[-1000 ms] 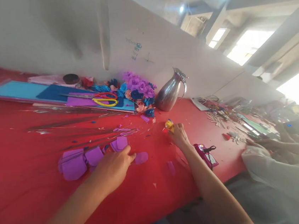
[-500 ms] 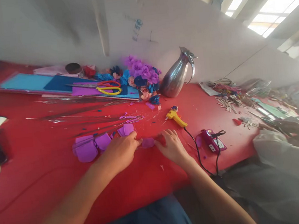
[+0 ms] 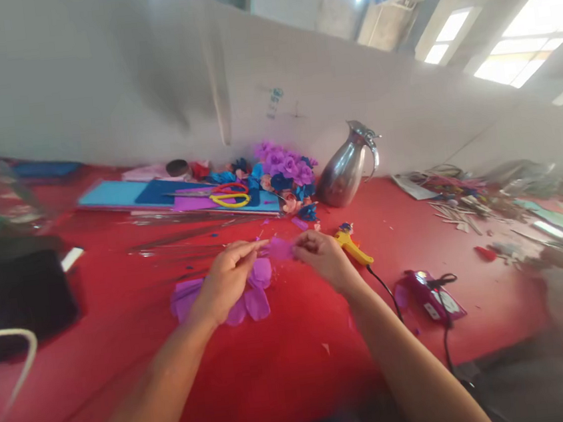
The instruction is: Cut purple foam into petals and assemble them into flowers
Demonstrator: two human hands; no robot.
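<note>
A small purple paper petal [image 3: 281,248] is stretched between my two hands above the red table. My left hand [image 3: 230,273] pinches its left edge between thumb and fingers. On the other side my right hand [image 3: 320,255] has the right edge in a pinch. Several more purple petals [image 3: 257,302] lie under and beside my left wrist, partly hidden by it. Just right of my right hand rests a yellow glue gun [image 3: 354,249], its black cord running toward the table's front.
Scissors [image 3: 232,196] with red and yellow handles lie on stacked coloured paper [image 3: 109,194]. Paper flowers [image 3: 284,164] and a metal jug [image 3: 342,171] stand by the wall. A purple power strip [image 3: 434,297] sits at right, a black device [image 3: 18,292] at left.
Both hands have lifted the petal off the table, the right now pinching its edge. The view has shifted, so the table things appear lower and farther right.
</note>
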